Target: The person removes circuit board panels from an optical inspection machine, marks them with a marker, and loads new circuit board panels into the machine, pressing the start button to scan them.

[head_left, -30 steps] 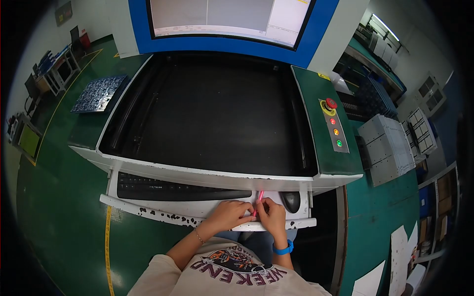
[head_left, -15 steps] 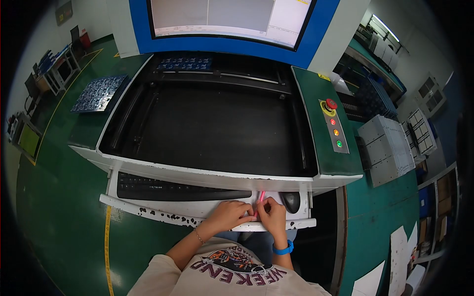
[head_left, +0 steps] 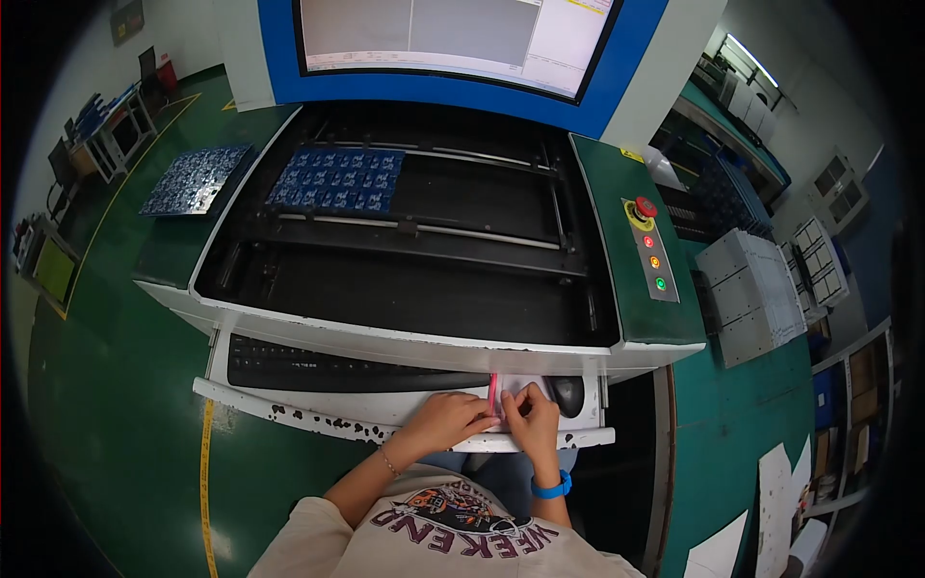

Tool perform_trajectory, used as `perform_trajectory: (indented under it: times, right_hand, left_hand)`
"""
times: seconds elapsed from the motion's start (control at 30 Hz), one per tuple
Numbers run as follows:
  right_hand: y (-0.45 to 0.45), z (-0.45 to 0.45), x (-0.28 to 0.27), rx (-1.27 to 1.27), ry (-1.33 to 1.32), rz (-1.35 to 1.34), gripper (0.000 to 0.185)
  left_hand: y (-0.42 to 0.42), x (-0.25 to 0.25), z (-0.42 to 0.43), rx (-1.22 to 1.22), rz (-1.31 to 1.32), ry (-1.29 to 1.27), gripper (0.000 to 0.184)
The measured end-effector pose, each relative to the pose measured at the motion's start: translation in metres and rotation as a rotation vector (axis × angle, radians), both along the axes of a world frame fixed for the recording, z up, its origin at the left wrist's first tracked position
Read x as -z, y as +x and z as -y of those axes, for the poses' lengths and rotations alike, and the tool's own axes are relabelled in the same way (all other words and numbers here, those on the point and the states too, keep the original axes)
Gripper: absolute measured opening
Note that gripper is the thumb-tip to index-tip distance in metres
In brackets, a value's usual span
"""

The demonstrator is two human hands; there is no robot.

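Observation:
On the pull-out keyboard shelf, a pink strip (head_left: 493, 390) stands at the edge of what looks like a small clear plastic bag (head_left: 514, 383). My left hand (head_left: 451, 420) rests on the shelf, its curled fingertips at the lower end of the pink strip. Just beside it, my right hand (head_left: 533, 420) is closed, thumb and index finger pinched together over the clear plastic. What lies between those fingers is too small to make out. A black mouse (head_left: 568, 395) sits right of my right hand, and a black keyboard (head_left: 332, 371) lies to the left.
Inside the machine bed, a blue circuit board panel (head_left: 337, 180) sits between rails (head_left: 424, 231). Another board panel (head_left: 196, 181) rests left of the bed. A red emergency button (head_left: 645, 208) and lit buttons are on the right; a monitor (head_left: 462, 34) stands behind.
The blue board panel and its rails have slid toward me from the back of the bed. The pink strip has shifted slightly left and stands straighter. My hands have barely moved.

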State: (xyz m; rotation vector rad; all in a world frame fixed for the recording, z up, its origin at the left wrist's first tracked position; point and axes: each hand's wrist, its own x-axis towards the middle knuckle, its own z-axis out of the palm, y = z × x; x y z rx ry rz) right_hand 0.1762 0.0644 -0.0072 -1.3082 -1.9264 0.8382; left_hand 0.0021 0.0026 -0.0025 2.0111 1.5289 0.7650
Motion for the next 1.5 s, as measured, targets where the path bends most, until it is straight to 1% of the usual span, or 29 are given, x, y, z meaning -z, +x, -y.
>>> perform_trajectory:
  times: [0.07, 0.13, 0.17, 0.27, 0.33, 0.47, 0.53, 0.57, 0.63, 0.67, 0.7, 0.77, 0.83, 0.9, 0.93, 0.97, 1.0, 1.07, 1.1, 1.17, 1.2, 1.23, 1.27, 1.3, 1.37, 1.4, 1.43, 1.47, 1.5]
  right_hand:
    - [0.0, -0.001, 0.0, -0.016, 0.012, 0.014, 0.033]
    - [0.0, -0.001, -0.002, -0.026, -0.018, 0.024, 0.032]
    - [0.0, -0.001, -0.002, -0.026, -0.01, 0.026, 0.032]
    - [0.001, -0.001, -0.002, -0.047, -0.006, 0.046, 0.03]
    - [0.002, -0.003, -0.002, -0.063, -0.022, 0.035, 0.028]
    - [0.004, -0.004, -0.004, -0.109, -0.026, 0.041, 0.027]
    - [-0.002, 0.002, -0.004, -0.113, 0.001, 0.029, 0.027]
    - [-0.002, 0.003, -0.003, -0.121, 0.007, 0.013, 0.027]
    - [-0.003, 0.005, -0.001, -0.103, 0.039, 0.012, 0.027]
    - [-0.004, 0.004, -0.001, -0.089, 0.065, 0.014, 0.027]
    - [-0.006, 0.004, -0.003, -0.091, 0.069, 0.01, 0.027]
    - [-0.008, 0.006, -0.005, -0.086, 0.174, 0.151, 0.028]
    - [-0.013, 0.006, -0.009, -0.101, 0.187, 0.247, 0.03]
    - [-0.015, 0.004, -0.007, -0.116, 0.206, 0.341, 0.032]
    - [-0.016, 0.001, -0.001, -0.148, 0.237, 0.34, 0.033]
    - [-0.015, -0.002, -0.001, -0.176, 0.268, 0.339, 0.034]
    - [-0.013, -0.004, -0.004, -0.169, 0.272, 0.341, 0.034]
    - [-0.011, -0.004, -0.012, -0.239, 0.244, 0.374, 0.024]
    - [-0.008, -0.004, -0.011, -0.236, 0.244, 0.373, 0.024]
    - [-0.001, -0.007, -0.009, -0.304, 0.056, 0.116, 0.022]
    - [0.003, -0.009, -0.013, -0.309, 0.058, 0.114, 0.022]
    - [0.007, -0.01, -0.02, -0.322, -0.135, 0.039, 0.026]
    - [0.012, -0.009, -0.028, -0.33, -0.327, -0.036, 0.03]
    - [0.017, -0.006, -0.037, -0.33, -0.322, -0.035, 0.03]
    - [0.028, 0.001, -0.056, -0.499, -0.682, -0.593, 0.034]
    - [0.033, 0.004, -0.06, -0.571, -0.675, -0.716, 0.035]
    - [0.035, 0.011, -0.068, -0.568, -0.673, -0.715, 0.035]
    - [0.035, 0.022, -0.08, -0.523, -0.537, -0.712, 0.03]
    - [0.035, 0.027, -0.085, -0.474, -0.4, -0.706, 0.026]
  left_hand:
    - [0.0, -0.002, 0.0, -0.002, -0.025, -0.011, 0.028]
    - [0.0, -0.005, 0.001, -0.046, 0.066, 0.27, 0.022]
    - [-0.002, -0.012, 0.004, -0.046, 0.068, 0.277, 0.022]
    - [-0.021, -0.054, 0.025, -0.22, -0.027, 0.6, 0.01]
    - [-0.05, -0.078, 0.03, -0.34, -0.178, 0.779, 0.015]
    - [-0.11, -0.147, 0.009, -0.705, -0.516, 0.727, 0.047]
    - [-0.152, -0.157, 0.004, -0.794, -0.711, 0.618, 0.064]
    - [-0.169, -0.154, -0.002, -0.795, -0.707, 0.629, 0.064]
    - [-0.193, -0.143, -0.015, -0.863, -0.785, 0.359, 0.073]
    - [-0.194, -0.149, -0.018, -0.804, -0.709, 0.229, 0.076]
    - [-0.189, -0.155, -0.018, -0.806, -0.712, 0.233, 0.076]
    - [-0.173, -0.166, -0.018, -0.655, -0.617, 0.224, 0.087]
    - [-0.166, -0.166, -0.021, -0.597, -0.626, 0.229, 0.083]
    - [-0.166, -0.165, -0.028, -0.281, -0.084, 0.159, 0.076]
    - [-0.167, -0.165, -0.032, -0.245, 0.052, 0.079, 0.068]
    - [-0.168, -0.166, -0.036, -0.242, 0.054, 0.082, 0.068]
    - [-0.171, -0.168, -0.04, -0.345, -0.159, 0.196, 0.064]
    - [-0.181, -0.174, -0.05, -0.506, -0.517, 0.385, 0.056]
    - [-0.189, -0.176, -0.059, -0.503, -0.518, 0.385, 0.056]
    - [-0.207, -0.175, -0.08, -0.555, -0.514, 0.103, 0.051]
    - [-0.211, -0.172, -0.089, -0.54, -0.482, 0.066, 0.057]
    - [-0.214, -0.171, -0.1, -0.544, -0.483, 0.067, 0.057]
    - [-0.214, -0.171, -0.112, -0.49, -0.536, -0.095, 0.063]
    - [-0.21, -0.171, -0.12, -0.432, -0.586, -0.255, 0.07]
    - [-0.194, -0.171, -0.135, -0.403, -0.59, -0.274, 0.075]
    - [-0.189, -0.168, -0.142, -0.374, -0.594, -0.299, 0.08]
    - [-0.194, -0.148, -0.156, -0.368, -0.526, -0.181, 0.075]
    - [-0.19, -0.149, -0.158, -0.364, -0.527, -0.18, 0.075]
    - [-0.185, -0.151, -0.162, -0.362, -0.434, -0.194, 0.066]
